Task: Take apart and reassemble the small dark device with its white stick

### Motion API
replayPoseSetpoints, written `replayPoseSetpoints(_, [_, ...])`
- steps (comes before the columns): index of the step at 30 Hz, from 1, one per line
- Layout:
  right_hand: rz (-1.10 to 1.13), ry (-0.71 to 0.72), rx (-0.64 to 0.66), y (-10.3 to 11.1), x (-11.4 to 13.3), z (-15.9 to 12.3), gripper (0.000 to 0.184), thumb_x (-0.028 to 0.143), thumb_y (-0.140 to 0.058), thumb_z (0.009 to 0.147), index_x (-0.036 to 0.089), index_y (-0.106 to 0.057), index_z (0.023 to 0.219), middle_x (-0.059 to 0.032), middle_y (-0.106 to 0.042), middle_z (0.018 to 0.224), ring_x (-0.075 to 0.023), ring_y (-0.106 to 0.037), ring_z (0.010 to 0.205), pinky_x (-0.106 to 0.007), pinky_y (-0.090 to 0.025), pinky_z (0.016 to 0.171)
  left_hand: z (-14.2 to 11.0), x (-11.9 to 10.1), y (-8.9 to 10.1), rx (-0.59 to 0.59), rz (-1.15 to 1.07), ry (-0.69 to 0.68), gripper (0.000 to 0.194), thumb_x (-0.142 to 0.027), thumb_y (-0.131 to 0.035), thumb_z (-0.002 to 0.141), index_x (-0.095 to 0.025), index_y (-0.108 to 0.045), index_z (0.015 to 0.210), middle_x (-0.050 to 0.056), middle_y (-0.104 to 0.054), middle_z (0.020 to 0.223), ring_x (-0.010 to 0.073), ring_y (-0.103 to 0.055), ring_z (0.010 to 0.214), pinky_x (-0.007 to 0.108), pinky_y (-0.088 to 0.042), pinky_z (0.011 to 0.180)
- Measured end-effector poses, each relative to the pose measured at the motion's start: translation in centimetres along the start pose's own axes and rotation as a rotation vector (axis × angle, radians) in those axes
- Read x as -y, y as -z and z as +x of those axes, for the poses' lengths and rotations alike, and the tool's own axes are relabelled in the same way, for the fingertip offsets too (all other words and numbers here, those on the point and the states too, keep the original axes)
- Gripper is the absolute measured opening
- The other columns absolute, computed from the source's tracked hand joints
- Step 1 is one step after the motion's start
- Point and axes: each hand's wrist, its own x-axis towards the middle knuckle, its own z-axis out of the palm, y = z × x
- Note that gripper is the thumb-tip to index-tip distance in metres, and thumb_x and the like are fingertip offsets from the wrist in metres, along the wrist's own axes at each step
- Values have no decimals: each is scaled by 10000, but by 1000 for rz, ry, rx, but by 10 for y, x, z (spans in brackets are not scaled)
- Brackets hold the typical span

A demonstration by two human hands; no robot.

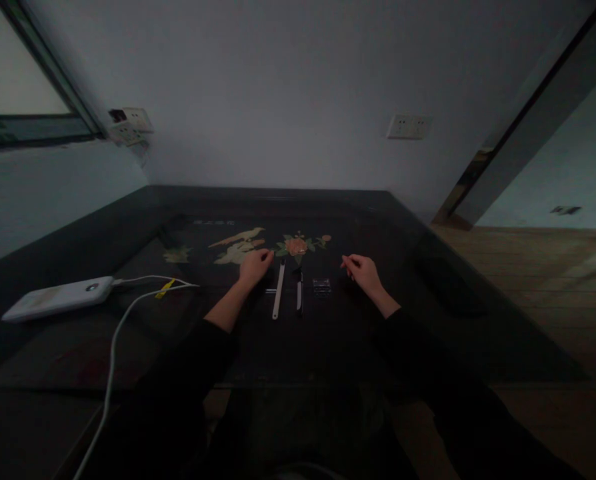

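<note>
My left hand (256, 267) rests on the dark tabletop with its fingers curled closed, and nothing shows in it. Just right of it lies a long, slim white bar (279, 290) with a hole near its top end. A thin metallic rod (271, 291) lies beside the bar, close to my left wrist. Further right is a narrow black and silver tool (299, 293), its kind unclear in the dim light. Next to that sits a small clear case (321, 286). My right hand (362, 270) rests apart from these at the right, fingers curled together, no object visible in them.
A white power bank (58, 299) lies on the left of the black table (328, 353), its white cable (114, 353) running off the front edge. A dark flat object (451, 287) lies at the right. The wall (278, 93) borders the table's back edge.
</note>
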Motion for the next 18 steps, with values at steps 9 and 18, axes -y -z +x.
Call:
replayPoseSetpoints(9, [-52,18,33,-3,-1,0,423,519,-472,860,181,-626,659,2,-530,493,-133,-498,455,-253,-348,490,-1,-1,-1,57,45,0,405,-462,-377,896,-215,-691,833,46,-699,835,194,-600,756,257,-313,558])
replayPoseSetpoints(18, [-59,9,74,-3,1,0,395,489,-483,862,178,-634,671,3,-546,502,-129,-503,450,-250,-359,497,-2,-2,0,78,64,3,405,-474,-365,895,-221,-676,842,48,-697,877,201,-600,795,254,-319,572])
